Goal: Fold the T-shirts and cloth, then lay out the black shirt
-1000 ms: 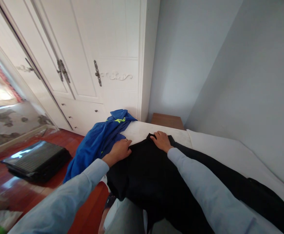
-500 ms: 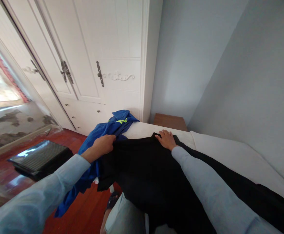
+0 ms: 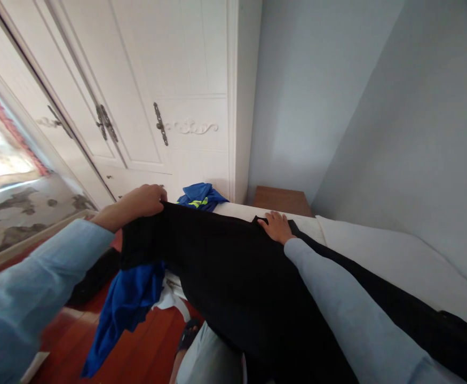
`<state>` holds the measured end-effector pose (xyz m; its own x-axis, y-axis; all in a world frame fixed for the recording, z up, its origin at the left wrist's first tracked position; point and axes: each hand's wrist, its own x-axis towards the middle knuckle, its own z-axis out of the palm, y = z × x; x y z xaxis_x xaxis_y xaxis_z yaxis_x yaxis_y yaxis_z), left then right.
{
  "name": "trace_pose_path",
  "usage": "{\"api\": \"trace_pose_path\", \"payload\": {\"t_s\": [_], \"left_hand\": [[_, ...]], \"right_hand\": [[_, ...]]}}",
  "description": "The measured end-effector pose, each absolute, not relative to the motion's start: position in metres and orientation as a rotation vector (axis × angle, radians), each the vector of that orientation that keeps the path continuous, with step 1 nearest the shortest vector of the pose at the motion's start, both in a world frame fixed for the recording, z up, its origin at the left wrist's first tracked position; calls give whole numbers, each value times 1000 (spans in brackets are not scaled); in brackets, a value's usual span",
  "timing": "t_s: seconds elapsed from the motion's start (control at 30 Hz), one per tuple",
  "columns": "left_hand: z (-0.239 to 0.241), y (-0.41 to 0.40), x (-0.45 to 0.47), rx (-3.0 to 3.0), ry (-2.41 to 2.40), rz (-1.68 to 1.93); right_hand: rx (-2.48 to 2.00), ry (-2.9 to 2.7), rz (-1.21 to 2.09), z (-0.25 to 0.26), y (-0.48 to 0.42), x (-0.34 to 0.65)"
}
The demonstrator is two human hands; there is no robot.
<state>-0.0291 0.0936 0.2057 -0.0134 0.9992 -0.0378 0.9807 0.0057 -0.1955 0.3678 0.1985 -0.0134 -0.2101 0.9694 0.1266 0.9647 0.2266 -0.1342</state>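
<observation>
A black shirt point(image 3: 233, 277) is spread over the edge of the white bed and hangs down towards my legs. My left hand point(image 3: 143, 202) pinches its upper edge near the shoulder, lifting it so that a short sleeve dangles below. On the collar part of the shirt lies my right hand point(image 3: 277, 226), flat with its fingers apart, pressing the cloth to the bed. Behind and beneath the lifted sleeve is a blue garment point(image 3: 127, 298) with yellow-green stripes, partly covered by the black cloth.
The white bed point(image 3: 361, 240) runs off to the right along the grey wall. A brown wooden stand point(image 3: 283, 200) is beyond it, beside a white wardrobe point(image 3: 193, 64). A dark case point(image 3: 97, 277) rests on the red floor point(image 3: 137, 354) at left, partly hidden.
My left hand has moved up and to the left, stretching the black shirt's edge over the blue garment. My right hand stays on the collar.
</observation>
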Motion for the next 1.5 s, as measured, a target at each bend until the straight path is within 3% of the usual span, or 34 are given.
{"api": "trace_pose_path", "payload": {"t_s": [0.2, 0.5, 0.7, 0.93, 1.23, 1.5], "left_hand": [[200, 130, -45, -2054, -2232, 357], [152, 154, -47, -1957, -2325, 565], [142, 139, -8, -1938, -2007, 192], [117, 134, 57, -2621, -1533, 3], [31, 139, 64, -2596, -1842, 174], [34, 135, 61, -2599, -1891, 248]], "right_hand": [[-1849, -2300, 43, -12, 228, 370], [-1799, -2287, -25, -13, 278, 372], [-1794, -2299, 3, -13, 290, 373], [-1696, -2282, -46, 1, 279, 363], [-848, -2798, 87, 17, 219, 280], [-1107, -2859, 230, 2, 216, 281]]}}
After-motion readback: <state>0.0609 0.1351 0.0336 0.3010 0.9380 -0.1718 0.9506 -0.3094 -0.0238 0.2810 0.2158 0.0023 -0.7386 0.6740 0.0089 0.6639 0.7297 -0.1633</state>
